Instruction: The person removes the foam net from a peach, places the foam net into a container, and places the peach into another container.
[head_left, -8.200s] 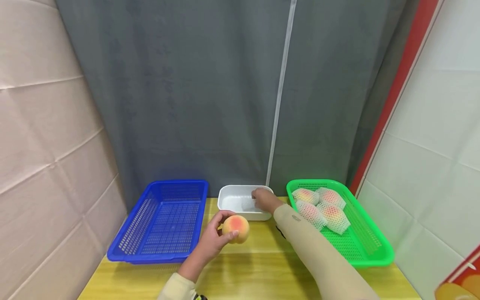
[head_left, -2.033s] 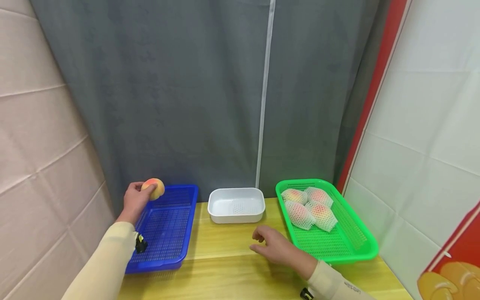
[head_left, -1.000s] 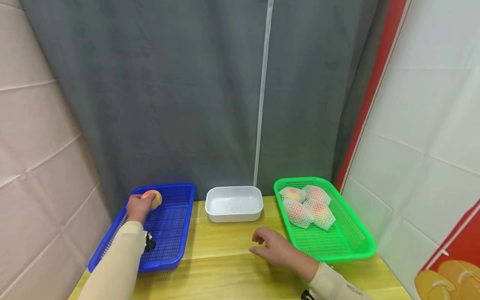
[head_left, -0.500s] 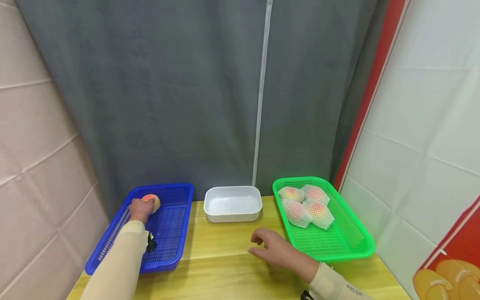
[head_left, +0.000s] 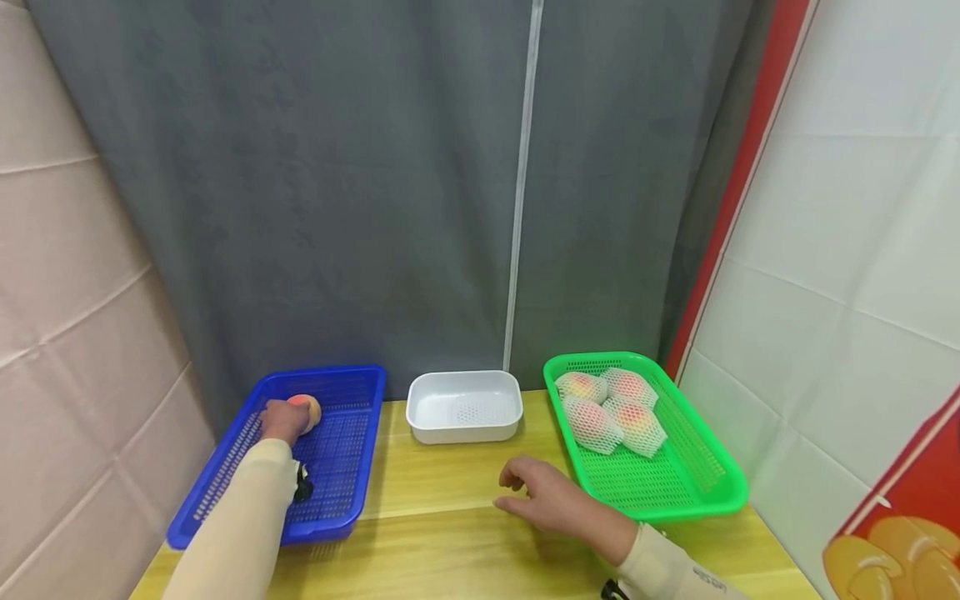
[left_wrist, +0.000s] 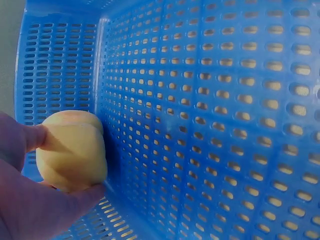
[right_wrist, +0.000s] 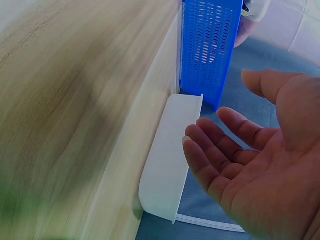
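Note:
A bare yellow-red peach [head_left: 311, 412] sits low in the far left part of the blue basket [head_left: 365, 475]. My left hand [head_left: 283, 419] reaches into that basket and holds the peach. In the left wrist view, thumb and fingers lie on either side of the peach [left_wrist: 72, 155], which is at the basket's floor and wall. My right hand [head_left: 555, 497] hovers over the wooden table, left of the green basket [head_left: 731, 492], its fingers loosely curled around nothing. The right wrist view shows its palm [right_wrist: 265, 185] with nothing in it.
A white tray [head_left: 465, 435] stands between the baskets, with crumpled white foam netting [head_left: 480, 412] in it. Several peaches in foam nets [head_left: 636, 427] lie in the green basket. Behind hangs a grey curtain [head_left: 360, 208]; pale walls stand at both sides.
Since the earliest frame, my left hand has carried the peach from before the white tray down into the blue basket. My right hand has left the tray and stayed still lately.

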